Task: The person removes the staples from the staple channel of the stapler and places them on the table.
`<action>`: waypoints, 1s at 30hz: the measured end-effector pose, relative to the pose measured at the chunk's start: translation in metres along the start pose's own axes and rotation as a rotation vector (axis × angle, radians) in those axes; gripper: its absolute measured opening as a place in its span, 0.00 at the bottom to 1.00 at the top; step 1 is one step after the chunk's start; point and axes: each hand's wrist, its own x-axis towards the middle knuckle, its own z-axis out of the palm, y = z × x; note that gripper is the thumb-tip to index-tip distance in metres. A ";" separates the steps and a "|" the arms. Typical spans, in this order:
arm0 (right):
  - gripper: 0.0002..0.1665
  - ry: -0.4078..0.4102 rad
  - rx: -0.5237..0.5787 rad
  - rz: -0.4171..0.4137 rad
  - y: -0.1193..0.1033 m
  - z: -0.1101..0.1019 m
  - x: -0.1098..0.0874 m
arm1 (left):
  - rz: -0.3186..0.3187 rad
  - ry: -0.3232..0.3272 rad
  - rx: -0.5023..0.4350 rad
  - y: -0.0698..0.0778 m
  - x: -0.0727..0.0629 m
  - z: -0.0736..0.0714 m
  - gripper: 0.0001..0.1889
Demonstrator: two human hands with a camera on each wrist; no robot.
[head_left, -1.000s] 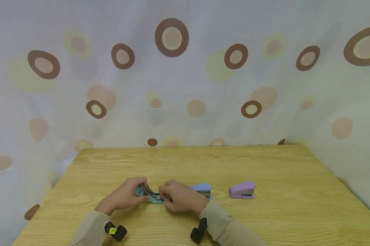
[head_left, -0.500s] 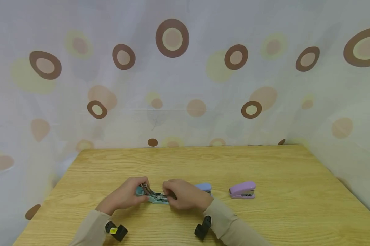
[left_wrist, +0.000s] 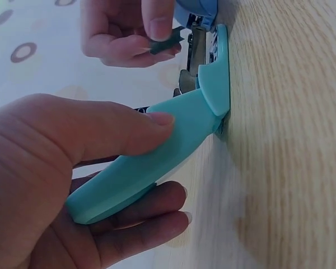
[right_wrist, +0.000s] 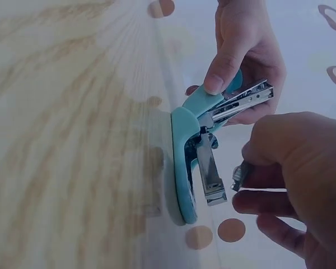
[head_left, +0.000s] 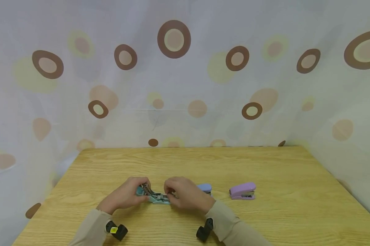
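A teal stapler (head_left: 161,199) stands on the table with its top swung far back and its metal staple channel (right_wrist: 210,168) exposed. My left hand (head_left: 128,194) grips the raised top, thumb along the teal cover (left_wrist: 151,148) and fingers underneath. Close to the stapler's front end, my right hand (head_left: 188,194) pinches a short dark strip of staples (left_wrist: 167,42) between thumb and fingers. In the right wrist view this strip (right_wrist: 241,175) is just apart from the channel. In the head view it is hidden by the fingers.
Behind my right hand a blue stapler (head_left: 205,188) is partly covered. Farther right a purple stapler (head_left: 242,190) rests on the wooden table (head_left: 283,212). A patterned curtain (head_left: 197,85) hangs along the back and sides.
My right hand has drawn back a little to the right from the teal stapler, uncovering more of its front end. My left hand keeps its grip in nearly the same place.
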 end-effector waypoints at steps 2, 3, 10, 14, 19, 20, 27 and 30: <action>0.08 0.021 -0.020 -0.013 -0.001 -0.001 0.001 | 0.007 0.004 -0.002 0.000 0.000 0.000 0.10; 0.08 0.025 -0.021 -0.017 -0.002 -0.002 0.001 | 0.010 0.007 -0.004 -0.001 0.000 -0.001 0.10; 0.06 -0.028 0.054 -0.006 -0.009 -0.002 -0.002 | 0.024 0.020 -0.010 -0.001 0.000 0.000 0.10; 0.04 -0.104 0.094 0.036 -0.016 -0.004 -0.011 | 0.012 0.021 -0.013 0.000 0.000 0.001 0.11; 0.03 -0.140 0.070 0.046 -0.021 -0.006 -0.021 | 0.001 0.022 -0.015 0.001 -0.001 0.002 0.10; 0.03 -0.141 0.065 0.045 -0.022 -0.007 -0.022 | 0.001 0.022 -0.016 0.001 -0.001 0.002 0.10; 0.06 -0.198 0.073 0.004 -0.030 -0.011 -0.037 | -0.002 0.008 -0.030 0.000 0.000 0.003 0.10; 0.07 -0.225 0.056 -0.010 -0.033 -0.012 -0.043 | -0.004 0.014 -0.032 0.000 0.001 0.003 0.10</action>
